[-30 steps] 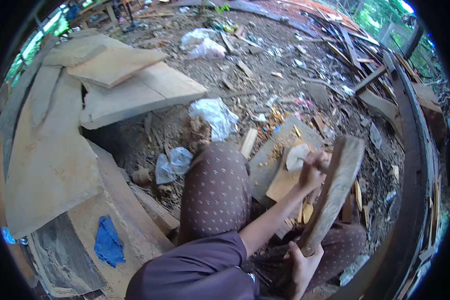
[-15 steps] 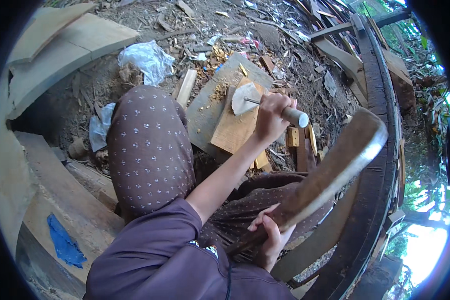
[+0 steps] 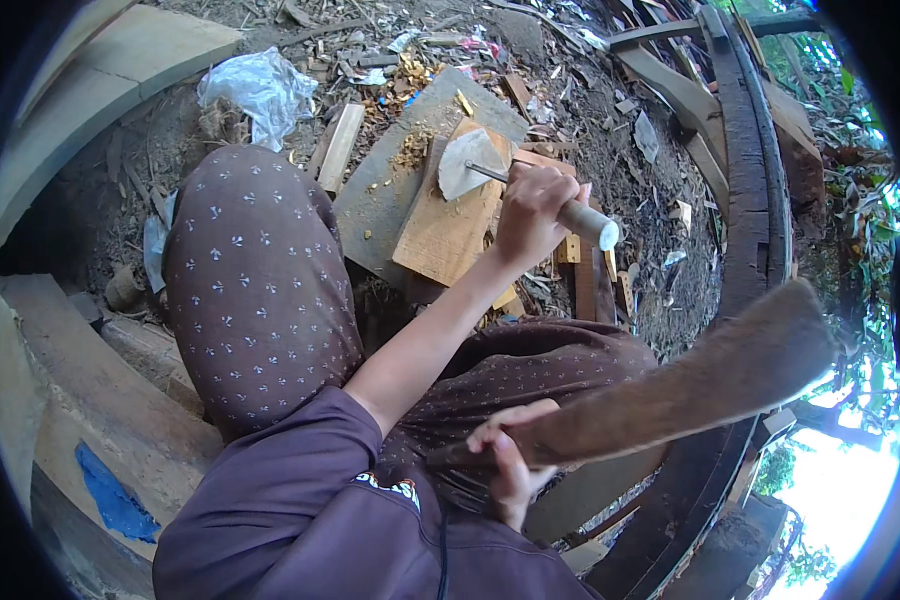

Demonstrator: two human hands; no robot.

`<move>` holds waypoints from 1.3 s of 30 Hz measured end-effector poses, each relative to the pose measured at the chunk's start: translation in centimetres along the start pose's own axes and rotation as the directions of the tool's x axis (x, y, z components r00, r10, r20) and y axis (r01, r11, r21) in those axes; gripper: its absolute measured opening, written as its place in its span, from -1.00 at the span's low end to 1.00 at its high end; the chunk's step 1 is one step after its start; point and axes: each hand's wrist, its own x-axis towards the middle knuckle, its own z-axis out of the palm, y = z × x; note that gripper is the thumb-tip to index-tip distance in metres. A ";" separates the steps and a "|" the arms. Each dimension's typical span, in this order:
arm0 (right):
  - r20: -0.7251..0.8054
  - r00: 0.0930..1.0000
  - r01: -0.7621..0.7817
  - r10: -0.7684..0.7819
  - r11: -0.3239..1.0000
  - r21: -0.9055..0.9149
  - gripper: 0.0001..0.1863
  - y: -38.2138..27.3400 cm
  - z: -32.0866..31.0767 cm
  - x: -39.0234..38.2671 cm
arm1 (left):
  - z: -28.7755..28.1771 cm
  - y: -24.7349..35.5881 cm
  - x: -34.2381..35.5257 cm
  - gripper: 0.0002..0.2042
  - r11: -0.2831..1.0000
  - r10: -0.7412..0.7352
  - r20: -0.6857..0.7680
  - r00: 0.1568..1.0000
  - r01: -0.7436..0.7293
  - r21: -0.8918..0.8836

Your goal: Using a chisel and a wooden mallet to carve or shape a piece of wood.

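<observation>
My left hand [image 3: 532,215] is wrapped round a chisel [image 3: 592,224] with a thick pale round handle and a thin metal shank. The shank reaches a pale, fan-shaped piece of wood [image 3: 456,172]; whether its tip is sunk in or just touching, I cannot tell. That piece lies on a rectangular wooden block [image 3: 436,238], which rests on a flat grey board [image 3: 370,205]. Lower right, my right hand [image 3: 515,465] grips a machete [image 3: 680,395] near the base of its broad, rust-brown blade. The blade slants up and right, apart from the chisel handle; its grip is partly hidden.
My bent knee [image 3: 260,290] rises left of the board. Wood chips and a clear plastic bag [image 3: 260,95] litter the dirt. Large curved planks [image 3: 100,70] stand at left, with a blue scrap [image 3: 115,492]. A dark curved beam [image 3: 750,150] runs along the right.
The machete has swung down and to the right, turning its flat brown side into view. My left hand still holds the chisel against the pale piece. The whole view has shifted slightly.
</observation>
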 end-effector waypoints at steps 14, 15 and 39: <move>-0.026 0.987 -0.162 0.160 0.976 -0.148 -0.86 -0.1 0.0 2.1 | -0.6 -0.3 -0.1 -0.76 1.000 -0.010 -0.011 1.000 0.010 -0.010; 0.035 0.945 -0.318 0.326 0.937 -0.146 -0.87 -0.1 -0.4 3.1 | -0.6 -0.4 -0.4 -0.76 1.000 -0.011 -0.009 1.000 0.011 -0.020; -0.059 0.975 -0.211 0.212 0.977 0.022 -0.76 -1.7 -2.4 4.0 | -2.0 1.4 1.3 -0.80 0.983 -0.117 0.081 0.990 0.127 -0.135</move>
